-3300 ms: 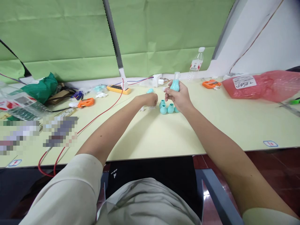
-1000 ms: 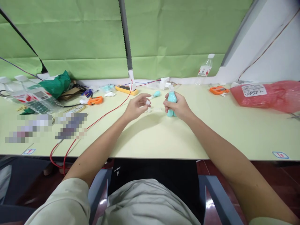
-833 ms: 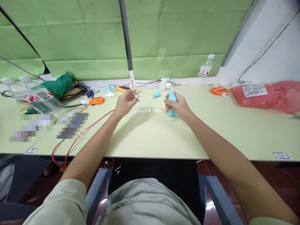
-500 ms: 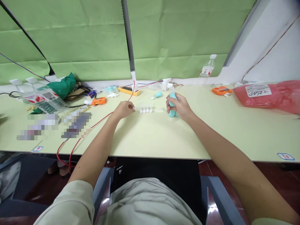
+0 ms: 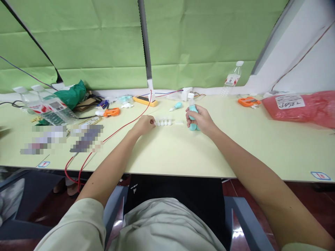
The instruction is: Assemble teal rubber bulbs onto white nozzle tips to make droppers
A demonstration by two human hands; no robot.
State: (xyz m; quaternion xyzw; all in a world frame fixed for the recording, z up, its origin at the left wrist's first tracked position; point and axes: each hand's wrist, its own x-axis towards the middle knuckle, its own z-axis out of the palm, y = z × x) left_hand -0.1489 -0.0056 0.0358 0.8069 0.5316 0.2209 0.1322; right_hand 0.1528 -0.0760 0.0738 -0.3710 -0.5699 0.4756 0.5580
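Observation:
My left hand (image 5: 144, 125) is closed in a pinch at the left end of a row of small white bulb-shaped pieces (image 5: 165, 122). Its fingertips meet the end piece, though I cannot tell whether they grip it. Wrapped in my right hand (image 5: 201, 118) is a teal squeeze bottle (image 5: 193, 111) with a clear neck and white top, held upright. Below those fingers, rounded teal parts (image 5: 193, 127) show near the tabletop; whether they belong to the bottle is unclear. Between the hands lies a short strip of tiny white pieces (image 5: 179, 122). Behind it rests a teal bulb with a pale tip (image 5: 178, 105).
A yellow multimeter (image 5: 145, 101) lies at the back, with a red cable (image 5: 123, 126) running left across the table. Orange-handled tools (image 5: 112, 112) sit at both sides. Clear bottles (image 5: 52, 104) stand left, another bottle (image 5: 232, 79) back right. A red bag (image 5: 298, 108) fills the far right.
My left hand has moved right, up to the end of the row of white pieces. My right hand keeps the teal bottle in about the same place.

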